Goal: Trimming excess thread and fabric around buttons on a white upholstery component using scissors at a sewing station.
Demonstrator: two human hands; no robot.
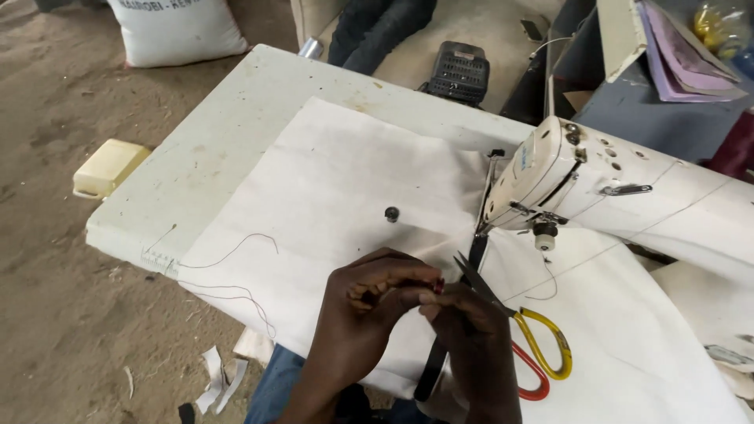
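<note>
My left hand (pixel 365 310) is curled over white fabric (pixel 338 188) spread on the sewing table, its fingertips pinching something small and dark red together with my right hand. My right hand (pixel 471 338) meets it fingertip to fingertip and carries scissors (pixel 522 334) with a yellow and a red handle loop, blades pointing up-left. A black strap (pixel 440 345) runs from the sewing machine's needle area down under my hands. The white sewing machine (pixel 620 192) stands at the right, its head above the fabric.
A small black button-like piece (pixel 391 213) lies on the fabric. Loose dark thread (pixel 236 251) trails at the table's left edge. A yellow block (pixel 110 166), a white sack (pixel 177 30) and fabric scraps (pixel 220 381) lie on the dirt floor. A black pedal (pixel 459 71) sits beyond the table.
</note>
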